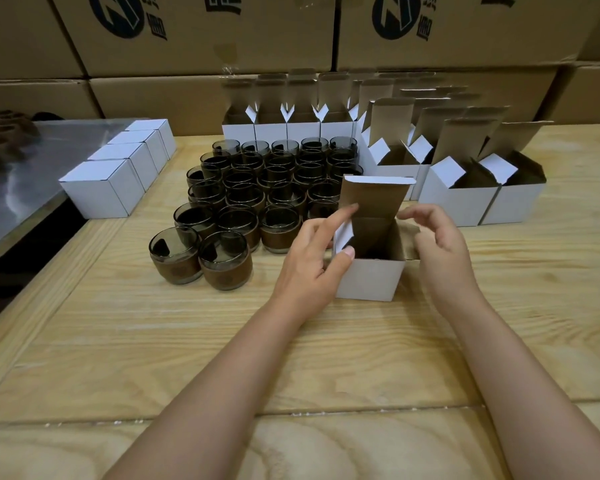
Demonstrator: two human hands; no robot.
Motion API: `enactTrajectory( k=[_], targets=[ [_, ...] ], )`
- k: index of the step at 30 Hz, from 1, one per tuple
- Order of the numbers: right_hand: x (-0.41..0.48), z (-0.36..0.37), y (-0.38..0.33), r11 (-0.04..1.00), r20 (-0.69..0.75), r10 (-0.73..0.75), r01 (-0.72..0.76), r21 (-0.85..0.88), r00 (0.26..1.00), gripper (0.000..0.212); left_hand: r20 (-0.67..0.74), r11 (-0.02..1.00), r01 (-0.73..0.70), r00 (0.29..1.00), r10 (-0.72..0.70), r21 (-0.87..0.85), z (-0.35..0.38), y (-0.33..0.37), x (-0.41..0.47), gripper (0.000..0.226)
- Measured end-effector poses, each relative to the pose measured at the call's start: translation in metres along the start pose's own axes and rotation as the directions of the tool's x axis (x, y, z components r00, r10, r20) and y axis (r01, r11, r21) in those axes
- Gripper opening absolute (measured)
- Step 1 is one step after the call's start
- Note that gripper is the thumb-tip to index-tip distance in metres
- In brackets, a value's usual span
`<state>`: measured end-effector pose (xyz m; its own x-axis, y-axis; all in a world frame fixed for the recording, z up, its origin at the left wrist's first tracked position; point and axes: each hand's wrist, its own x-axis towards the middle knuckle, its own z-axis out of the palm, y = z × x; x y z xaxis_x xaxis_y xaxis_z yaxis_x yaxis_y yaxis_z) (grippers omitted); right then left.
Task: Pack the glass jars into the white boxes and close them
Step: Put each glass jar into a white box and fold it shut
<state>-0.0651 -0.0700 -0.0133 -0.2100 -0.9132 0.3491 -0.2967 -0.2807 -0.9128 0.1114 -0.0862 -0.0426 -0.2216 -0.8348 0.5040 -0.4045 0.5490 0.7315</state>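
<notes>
A white box (369, 278) stands open on the wooden table (222, 358), its lid flap upright. Something dark sits deep inside it, too shadowed to identify. My left hand (312, 258) rests on the box's left side, thumb on the rim and index finger touching the small left flap. My right hand (437, 244) hovers at the box's right side with fingers spread by the right flap. Several dark glass jars (250, 195) with brown bands stand in rows to the left of the box.
Several closed white boxes (118, 168) line up at the left beside a metal surface (32, 174). Open empty white boxes (465, 181) stand behind and to the right. Large brown cartons (205, 32) wall off the back.
</notes>
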Motion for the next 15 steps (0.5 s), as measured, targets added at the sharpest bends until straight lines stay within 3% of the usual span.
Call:
enactTrajectory(
  k=[4,10,15],
  targets=[
    [-0.0033,-0.0004,-0.0020,0.997,0.166,-0.042,0.053,-0.062,0.985,0.055,0.035,1.000,0.007,0.999,-0.008,0.014,-0.0019,0.0011,-0.0011,0.051],
    [-0.0015,-0.0067,-0.0028,0.994,0.178,-0.023,0.041,-0.100,0.984,0.071,0.045,0.969,0.115,0.993,-0.108,-0.218,-0.0059,0.0032,-0.0050,0.041],
    [0.0027,-0.0066,-0.0019,0.997,0.174,0.059,-0.048,-0.065,0.983,0.065,0.077,0.920,0.164,0.986,-0.146,-0.356,-0.0081,0.0074,-0.0049,0.047]
  ],
)
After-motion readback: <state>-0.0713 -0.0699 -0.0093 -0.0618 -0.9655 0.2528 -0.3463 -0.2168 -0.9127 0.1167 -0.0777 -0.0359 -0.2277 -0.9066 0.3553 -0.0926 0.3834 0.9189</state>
